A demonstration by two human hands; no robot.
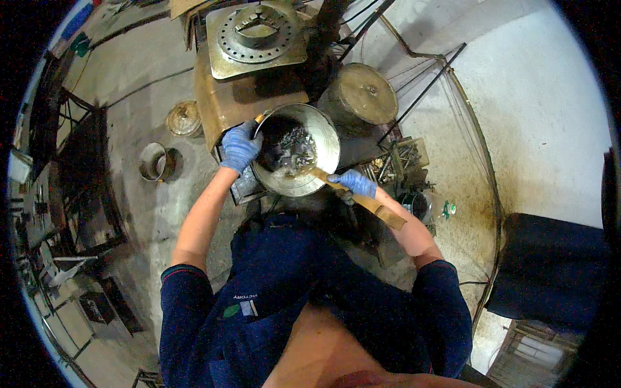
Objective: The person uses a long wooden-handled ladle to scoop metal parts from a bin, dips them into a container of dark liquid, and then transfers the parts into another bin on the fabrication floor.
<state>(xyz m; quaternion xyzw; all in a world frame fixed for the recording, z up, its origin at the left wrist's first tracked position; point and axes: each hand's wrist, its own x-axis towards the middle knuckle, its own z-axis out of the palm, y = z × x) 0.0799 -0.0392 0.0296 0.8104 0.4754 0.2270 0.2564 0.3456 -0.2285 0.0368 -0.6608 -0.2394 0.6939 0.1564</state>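
Observation:
A round metal bucket [328, 143] stands tilted in front of me, its inside facing up. Dark liquid and small shiny metal pieces [299, 150] lie in it, though I cannot make out their kind. My left hand [240, 147], in a blue-grey glove, is closed at the bucket's left edge, beside a yellowish handle grip [260, 118]. Whether the fingers hold the rim or the handle is hidden. Gloved likewise, my right hand [356, 184] is wrapped round a flat wooden stick [390, 217]. The stick's far end reaches over the near right rim into the bucket.
Beyond the bucket is a machine table with a round, holed plate and chuck [257, 35]. A dirty drum [362, 94] stands to its right. On the left floor are a small metal pail [153, 161] and a round container [184, 119]. A plastic bottle [427, 207] lies right.

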